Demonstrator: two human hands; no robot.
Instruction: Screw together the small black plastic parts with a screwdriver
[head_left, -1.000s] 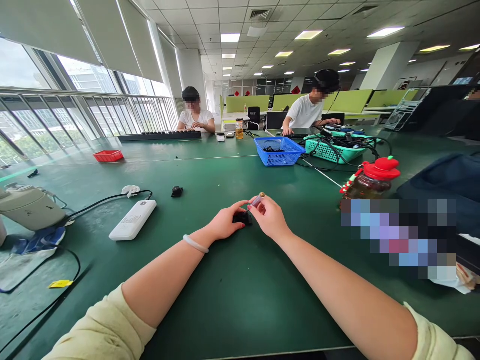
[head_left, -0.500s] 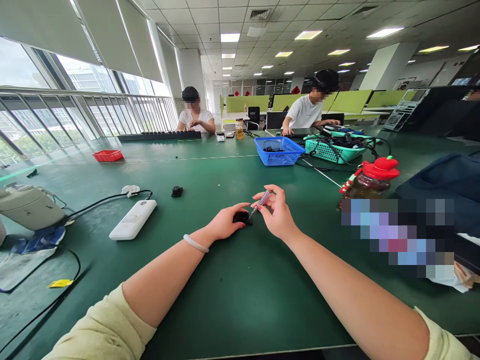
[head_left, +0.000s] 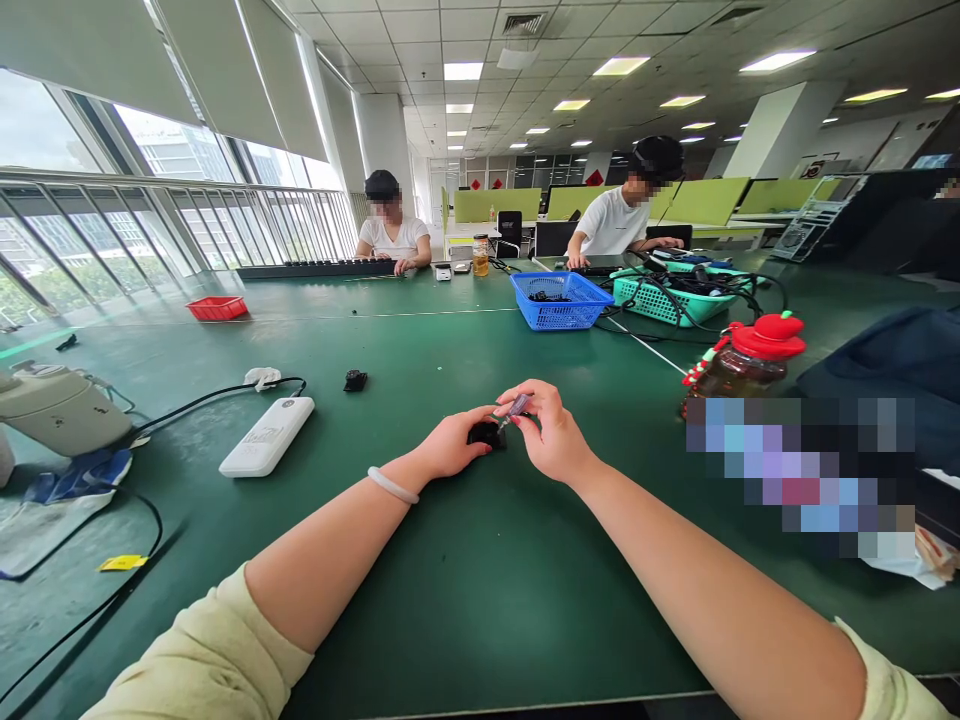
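Observation:
My left hand (head_left: 450,447) rests on the green table (head_left: 480,590) and pinches a small black part (head_left: 486,434) against the surface. My right hand (head_left: 551,432) holds a small screwdriver with a clear purple handle (head_left: 516,408); its tip points down at the black part. The two hands are close together, fingertips almost touching. A white bracelet (head_left: 391,485) sits on my left wrist.
A white power bank (head_left: 268,436) and a black cable lie to the left, with another small black part (head_left: 354,380) behind. Blue basket (head_left: 561,300), teal basket (head_left: 660,298) and red-lidded jar (head_left: 750,360) stand right. Two people sit at the far edge.
My right hand turned the screwdriver from upright to tip-down and lowered it onto the black part. My left hand stayed on the part.

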